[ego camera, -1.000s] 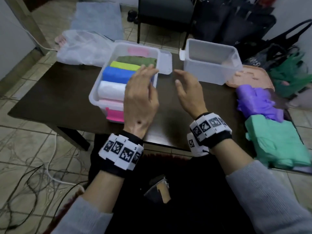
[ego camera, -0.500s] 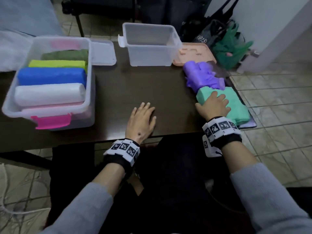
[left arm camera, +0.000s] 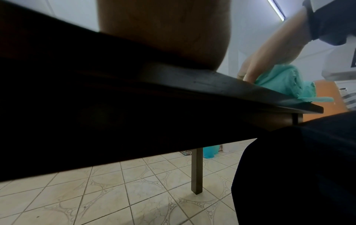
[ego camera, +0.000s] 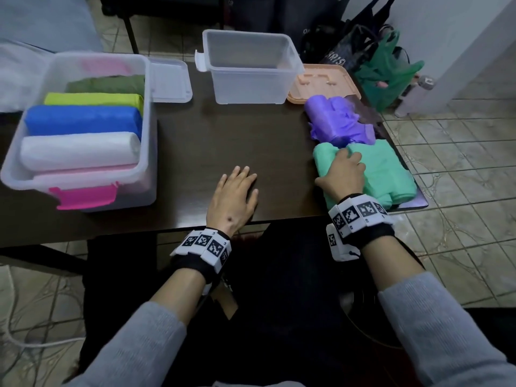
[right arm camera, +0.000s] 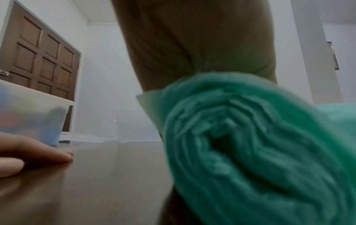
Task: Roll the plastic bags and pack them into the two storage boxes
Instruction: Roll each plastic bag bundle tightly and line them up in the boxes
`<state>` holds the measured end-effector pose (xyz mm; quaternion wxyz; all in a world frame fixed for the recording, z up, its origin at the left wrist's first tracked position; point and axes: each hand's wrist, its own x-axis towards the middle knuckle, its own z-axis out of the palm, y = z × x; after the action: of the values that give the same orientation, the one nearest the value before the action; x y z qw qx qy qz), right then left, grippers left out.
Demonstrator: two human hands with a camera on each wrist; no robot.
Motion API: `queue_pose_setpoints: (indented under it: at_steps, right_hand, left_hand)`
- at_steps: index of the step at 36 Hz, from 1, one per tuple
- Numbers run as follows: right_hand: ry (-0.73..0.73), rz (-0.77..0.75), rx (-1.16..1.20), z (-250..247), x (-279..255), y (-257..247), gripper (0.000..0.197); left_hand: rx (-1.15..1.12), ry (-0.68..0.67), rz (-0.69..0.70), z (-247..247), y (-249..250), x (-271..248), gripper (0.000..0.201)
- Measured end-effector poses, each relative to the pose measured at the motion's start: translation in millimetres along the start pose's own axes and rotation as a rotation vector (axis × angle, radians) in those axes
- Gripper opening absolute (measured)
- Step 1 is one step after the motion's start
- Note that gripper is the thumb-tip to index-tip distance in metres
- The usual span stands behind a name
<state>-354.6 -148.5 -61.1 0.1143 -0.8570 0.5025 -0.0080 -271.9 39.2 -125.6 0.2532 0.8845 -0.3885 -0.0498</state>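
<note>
Right hand (ego camera: 344, 174) on the near-left part of the green bag stack (ego camera: 391, 174), fingers curled over the plastic and gripping it at the right end of the desk (ego camera: 223, 141); from the right wrist view, rolled green layers bunched right under the palm. Left hand (ego camera: 234, 199) flat on bare desk near the front edge, fingers straight and together, holding nothing, well apart from the right hand. Purple bag stack (ego camera: 340, 121) just behind the green one, touching it, crumpled. Empty clear box (ego camera: 251, 65) at the back of the desk, open, with an orange lid (ego camera: 324, 85) flat beside it on the right. Filled clear box (ego camera: 81, 132) at the left with a pink latch (ego camera: 83, 196) on the front, packed with rolls side by side: pink roll (ego camera: 83, 173) nearest, then white roll (ego camera: 78, 150), blue roll (ego camera: 81, 120), yellow roll (ego camera: 92, 99), dark green roll (ego camera: 109, 83), and something pink at the far wall, too blurred to make out. Clear lid (ego camera: 170, 79) lying between the two boxes
</note>
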Motion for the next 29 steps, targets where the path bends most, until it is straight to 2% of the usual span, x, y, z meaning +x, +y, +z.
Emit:
queue_pose_setpoints:
  at_steps: [6, 11, 14, 18, 22, 25, 29]
  right_hand:
    - [-0.053, -0.019, 0.067, 2, -3, -12, 0.057]
    - [-0.194, -0.19, 0.305, -7, 3, -13, 0.041]
    - [-0.234, -0.208, 0.404, -11, 1, -18, 0.036]
    - [-0.269, -0.225, 0.383, -10, -1, -21, 0.04]
    - [-0.289, -0.168, 0.278, -8, -7, -31, 0.056]
    - [-0.373, -0.156, 0.232, -2, -7, -40, 0.057]
    - [-0.35, -0.207, 0.219, 6, -18, -50, 0.062]
  left_hand:
    - [0.004, 0.0, -0.001, 0, -1, 0, 0.045]
    - [-0.004, 0.012, 0.003, 1, -1, 0, 0.045]
    - [-0.004, 0.014, 0.003, 1, -1, 0, 0.045]
    - [-0.018, 0.022, 0.01, 2, -2, 1, 0.044]
    - [-0.088, 0.065, 0.002, 5, -5, 1, 0.043]
    - [-0.28, 0.184, -0.064, 3, -5, 0, 0.039]
    - [-0.481, 0.334, -0.21, -8, -5, 1, 0.033]
